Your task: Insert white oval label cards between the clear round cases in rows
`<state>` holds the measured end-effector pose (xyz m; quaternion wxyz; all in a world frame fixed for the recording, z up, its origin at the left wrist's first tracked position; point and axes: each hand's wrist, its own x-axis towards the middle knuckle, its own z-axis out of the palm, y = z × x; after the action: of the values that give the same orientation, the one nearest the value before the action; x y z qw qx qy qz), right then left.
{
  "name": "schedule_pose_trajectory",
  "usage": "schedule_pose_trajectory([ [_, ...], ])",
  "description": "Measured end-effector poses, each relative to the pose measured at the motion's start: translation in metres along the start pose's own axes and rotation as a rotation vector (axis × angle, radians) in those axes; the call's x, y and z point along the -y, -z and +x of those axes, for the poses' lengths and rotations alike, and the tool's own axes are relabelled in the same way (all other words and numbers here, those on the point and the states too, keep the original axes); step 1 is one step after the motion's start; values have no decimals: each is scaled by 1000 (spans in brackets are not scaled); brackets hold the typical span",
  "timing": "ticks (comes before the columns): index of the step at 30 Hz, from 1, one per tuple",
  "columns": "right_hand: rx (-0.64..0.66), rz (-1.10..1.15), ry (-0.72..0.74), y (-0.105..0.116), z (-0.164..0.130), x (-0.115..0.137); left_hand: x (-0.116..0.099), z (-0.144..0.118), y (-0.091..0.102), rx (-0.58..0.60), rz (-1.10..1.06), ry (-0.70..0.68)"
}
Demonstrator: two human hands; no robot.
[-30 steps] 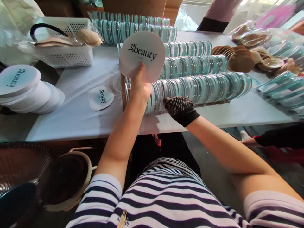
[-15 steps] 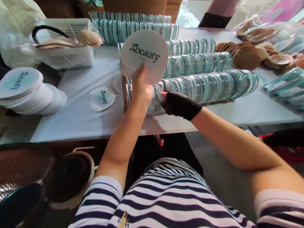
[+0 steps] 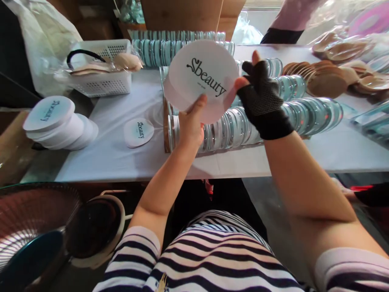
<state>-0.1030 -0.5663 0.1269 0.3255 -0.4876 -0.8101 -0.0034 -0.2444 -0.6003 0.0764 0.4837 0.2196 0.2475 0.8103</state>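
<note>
My bare left hand pinches a small stack of rounded white cards printed "Sbeauty", thumb on the front and the other fingers behind. Held over the rows of clear round glass pieces, the cards cover part of them. At the cards' right edge is my right hand, in a black fingerless glove. Its thumb and fingers are apart, with the thumb tip at or against that edge. On the white-covered table to the left lie a single printed card and a taller stack of cards.
A white perforated basket holds plastic-wrapped beige pieces. Brown round pieces and plastic-wrapped items lie at the right. Another person's sleeve shows across the table. A fan stands below the table's left side.
My right hand has lifted off the front row of glass and come up to the cards' right edge, its fingers spreading. My left hand still holds the cards. The view has shifted slightly.
</note>
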Motion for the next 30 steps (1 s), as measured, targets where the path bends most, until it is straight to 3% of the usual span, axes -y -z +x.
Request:
schedule_pose_trajectory([
  [4, -149, -87, 226, -6, -18, 41, -5, -10, 4, -60, 67, -112],
  [6, -111, -108, 292, -12, -25, 54, -6, -14, 9, -46, 112, -113],
  [8, -101, -46, 163, -14, -24, 54, -10, -15, 15, -17, 103, -87],
  [11, -367, 5, -121, -3, -26, 35, -29, -5, 25, -41, 8, -95],
  [13, -434, -44, -139, 13, -43, 25, -43, 11, 32, -48, -14, -140],
  [14, -360, -83, -110, 20, -57, 24, -49, 21, 36, -40, -9, -153],
  [17, 59, -206, -123, 32, -104, 37, -55, 48, 45, -9, 15, -87],
  [20, 301, -292, -236, 21, -127, 61, -49, 61, 50, -29, 16, 55],
  [23, 352, -282, -259, -7, -110, 74, -46, 60, 52, -46, 29, 114],
  [26, 391, -239, -229, -37, -81, 70, -48, 56, 52, -59, 27, 141],
  [30, 379, -177, -203, -50, -70, 59, -49, 56, 53, -50, -12, 149],
])
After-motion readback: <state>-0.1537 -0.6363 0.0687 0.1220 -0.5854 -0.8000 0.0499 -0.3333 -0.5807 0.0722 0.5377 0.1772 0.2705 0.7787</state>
